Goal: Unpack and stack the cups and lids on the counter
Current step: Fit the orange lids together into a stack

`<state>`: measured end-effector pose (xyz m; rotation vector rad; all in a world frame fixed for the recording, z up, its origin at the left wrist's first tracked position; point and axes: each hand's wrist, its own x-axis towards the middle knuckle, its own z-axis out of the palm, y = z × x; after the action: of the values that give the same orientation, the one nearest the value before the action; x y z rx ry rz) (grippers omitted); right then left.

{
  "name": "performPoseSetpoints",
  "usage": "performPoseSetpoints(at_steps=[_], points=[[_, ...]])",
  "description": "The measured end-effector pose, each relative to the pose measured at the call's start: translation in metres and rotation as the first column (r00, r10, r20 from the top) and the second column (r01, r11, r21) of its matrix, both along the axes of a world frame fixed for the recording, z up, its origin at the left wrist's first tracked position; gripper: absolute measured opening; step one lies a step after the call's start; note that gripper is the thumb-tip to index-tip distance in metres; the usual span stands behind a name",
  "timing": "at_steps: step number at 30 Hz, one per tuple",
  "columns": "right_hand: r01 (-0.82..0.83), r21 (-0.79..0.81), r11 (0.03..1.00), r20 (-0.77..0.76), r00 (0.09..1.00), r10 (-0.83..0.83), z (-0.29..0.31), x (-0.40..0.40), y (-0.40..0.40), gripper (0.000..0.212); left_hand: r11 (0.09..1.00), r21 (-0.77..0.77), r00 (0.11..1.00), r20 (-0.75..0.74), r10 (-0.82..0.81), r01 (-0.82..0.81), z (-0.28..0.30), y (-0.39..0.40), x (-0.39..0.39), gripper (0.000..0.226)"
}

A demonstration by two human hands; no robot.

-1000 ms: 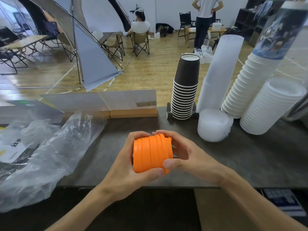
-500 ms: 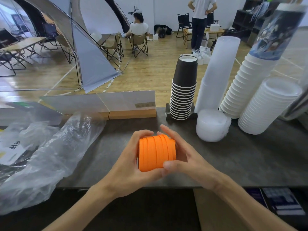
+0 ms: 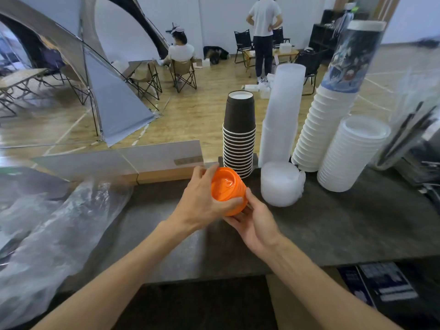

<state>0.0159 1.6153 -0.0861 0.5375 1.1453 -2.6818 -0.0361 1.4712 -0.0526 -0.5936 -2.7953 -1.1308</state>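
**Orange lids held in both hands above the counter**

The left hand [image 3: 201, 206] is gripping the orange lids [image 3: 228, 189] from the left side, fingers curling over the far edge and thumb pressing across the near face. The stack is sitting tilted, its top face turning up toward the camera. The right hand [image 3: 256, 222] is cupping the stack from below and to the right, fingers lying under it and thumb resting against its right edge. Both hands are thus closing on the same stack, which is sitting between them.

The lids are hovering over the dark counter [image 3: 333, 229], just in front of the black cups [image 3: 238, 136]. Whether the stack is touching the counter cannot be told. The clear lids [image 3: 281, 184] are lying just to the right of the hands. Clear cups [image 3: 282, 110] are standing behind them, and white cups [image 3: 321, 129] and white lids [image 3: 352, 153] are standing further right. A plastic bag [image 3: 54, 232] is lying on the counter at the left, well apart from the hands.
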Motion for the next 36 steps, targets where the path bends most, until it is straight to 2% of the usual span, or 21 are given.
performPoseSetpoints(at_steps=[7,10,13,15,24,27,29,31,36], points=[[0.107,0.026,0.994,0.128,0.986,-0.109,-0.005,-0.037,-0.004,0.019,0.997,-0.041,0.997,0.036,0.074,-0.073,-0.017,0.023,-0.027,0.104],[0.023,0.175,0.984,0.114,0.992,-0.044,-0.008,-0.046,-0.001,0.02,0.993,-0.082,0.993,0.08,0.087,-0.08,-0.02,0.02,-0.034,0.103],[-0.086,0.417,0.905,0.12,0.992,0.039,-0.01,-0.05,0.001,0.027,0.987,-0.133,0.991,0.081,0.103,-0.092,-0.024,0.012,-0.038,0.106],[-0.135,0.52,0.844,0.146,0.987,0.068,-0.01,-0.051,0.001,0.029,0.981,-0.167,0.991,0.076,0.112,-0.098,-0.027,0.009,-0.039,0.11],[-0.153,0.666,0.73,0.156,0.986,0.064,-0.014,-0.046,0.006,0.026,0.959,-0.252,0.991,-0.008,0.131,-0.129,-0.033,0.009,-0.036,0.115],[-0.044,0.818,0.574,0.044,0.999,0.014,-0.013,-0.04,0.006,0.01,0.937,-0.31,0.984,-0.125,0.126,-0.159,-0.026,0.006,-0.029,0.115],[0.062,0.894,0.444,-0.075,0.997,0.012,-0.007,-0.034,0.004,0.007,0.938,-0.307,0.978,-0.182,0.106,-0.159,-0.018,0.0,-0.02,0.106],[0.16,0.913,0.376,-0.183,0.983,0.027,0.005,-0.026,-0.002,0.009,0.948,-0.28,0.966,-0.246,0.082,-0.152,-0.008,-0.011,-0.007,0.084],[0.281,0.9,0.333,-0.341,0.93,0.138,0.032,-0.01,-0.036,0.006,0.932,-0.27,0.921,-0.366,0.132,-0.241,0.009,-0.049,0.032,0.04]])
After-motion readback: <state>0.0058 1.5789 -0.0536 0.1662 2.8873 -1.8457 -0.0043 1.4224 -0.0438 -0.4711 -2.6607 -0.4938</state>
